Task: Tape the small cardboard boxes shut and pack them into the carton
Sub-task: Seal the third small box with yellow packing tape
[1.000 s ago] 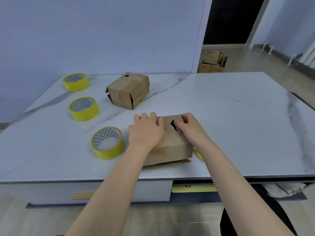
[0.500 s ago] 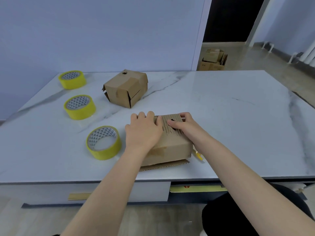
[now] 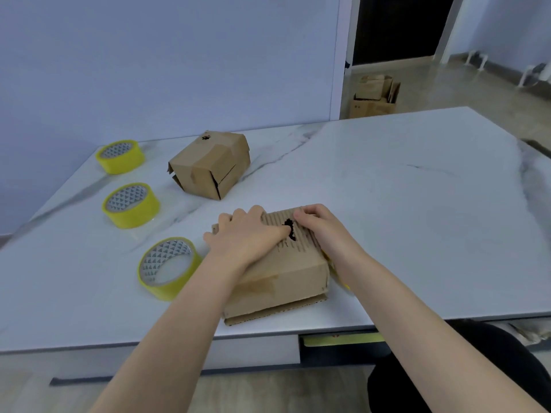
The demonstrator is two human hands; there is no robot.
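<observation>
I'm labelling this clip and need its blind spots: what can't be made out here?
Head view:
- Yellow item beside the near brown cardboard box: mostly behind the right arm.
- That box's top seam: under the left hand and right hand.
- Brown cartons on the floor past the doorway: too small to see contents.

Both hands are bare. The left hand [image 3: 247, 236] shows a broad back with rounded knuckles, its fingers close together at the grip. The right hand [image 3: 325, 231] looks narrower, its knuckles forming a ridge just behind the grip. Back from the grip, the left forearm [image 3: 179, 323] and right forearm [image 3: 417, 317] run bare and smooth to the lower frame edge, looking wider the farther from the grip. Well behind the grip, under the right forearm, a black garment [image 3: 465, 362] shows as a rounded, plain, matte mass. Whether it is trousers or a top cannot be told.
</observation>
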